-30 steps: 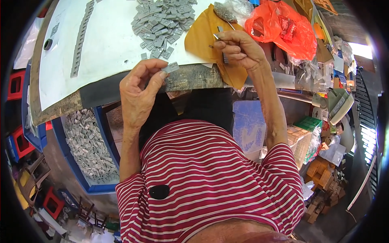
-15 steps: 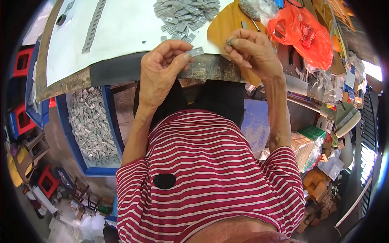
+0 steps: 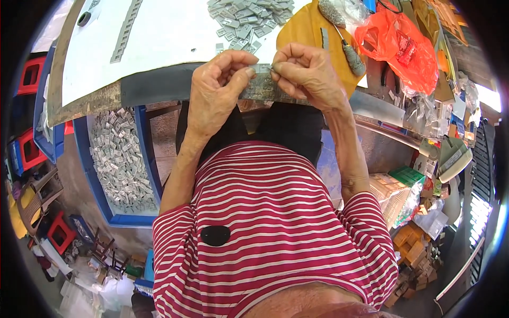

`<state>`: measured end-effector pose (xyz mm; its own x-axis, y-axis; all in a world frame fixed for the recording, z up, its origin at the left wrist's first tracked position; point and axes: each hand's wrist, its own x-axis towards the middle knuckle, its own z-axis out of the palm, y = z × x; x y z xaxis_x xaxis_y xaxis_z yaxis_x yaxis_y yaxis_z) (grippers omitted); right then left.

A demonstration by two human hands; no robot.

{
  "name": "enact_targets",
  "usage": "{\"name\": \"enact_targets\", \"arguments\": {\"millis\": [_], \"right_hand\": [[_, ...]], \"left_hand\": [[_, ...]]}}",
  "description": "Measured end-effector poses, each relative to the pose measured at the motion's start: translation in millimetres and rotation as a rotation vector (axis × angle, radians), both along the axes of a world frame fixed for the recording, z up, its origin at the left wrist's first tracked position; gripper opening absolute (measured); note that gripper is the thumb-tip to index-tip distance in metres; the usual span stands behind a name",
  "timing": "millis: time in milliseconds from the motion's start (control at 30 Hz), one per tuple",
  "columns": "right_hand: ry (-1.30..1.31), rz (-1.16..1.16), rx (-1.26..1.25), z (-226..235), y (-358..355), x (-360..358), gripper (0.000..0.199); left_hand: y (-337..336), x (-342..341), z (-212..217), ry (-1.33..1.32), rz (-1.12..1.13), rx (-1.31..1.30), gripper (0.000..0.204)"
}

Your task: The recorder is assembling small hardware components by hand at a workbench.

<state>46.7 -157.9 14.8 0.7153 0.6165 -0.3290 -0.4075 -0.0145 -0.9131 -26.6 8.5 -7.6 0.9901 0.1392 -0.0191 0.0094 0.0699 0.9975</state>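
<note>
Below the bench's (image 3: 95, 100) front edge, at the person's left, a blue tray (image 3: 129, 220) holds a mass of loose grey parts (image 3: 119, 159). Just above that edge, the left hand (image 3: 218, 95) pinches a small grey piece (image 3: 262, 68) by its left end between thumb and fingers. The right hand (image 3: 312, 77) has thumb and forefinger closed at the piece's other end; whether they grip something smaller there, I cannot tell. The right hand also covers part of a yellow-brown sheet (image 3: 297, 29), on which a tool with a grey wrapped handle (image 3: 353, 59) lies. Right of it, a crumpled red bag (image 3: 419, 69) crowds the bench. Beyond the left hand, a heap of grey pieces (image 3: 249, 17) sits on a white covering (image 3: 169, 37). Toward the bench's left edge lie a long grey row (image 3: 126, 32) and, farther left, a black ring (image 3: 84, 19).
</note>
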Motion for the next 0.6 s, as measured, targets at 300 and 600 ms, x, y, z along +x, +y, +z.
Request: {"name": "enact_targets", "arguments": {"millis": [300, 600], "right_hand": [[-0.020, -0.003, -0.033, -8.7, -0.4, -2.7, 0.005], [-0.076, 0.028, -0.072, -7.9, -0.6, -4.7, 0.006]], "left_hand": [[-1.6, -1.7, 0.6, -0.008, -0.029, 0.091, 0.012], [1.7, -1.1, 2.1, 0.003, -0.050, 0.106, 0.012]]}}
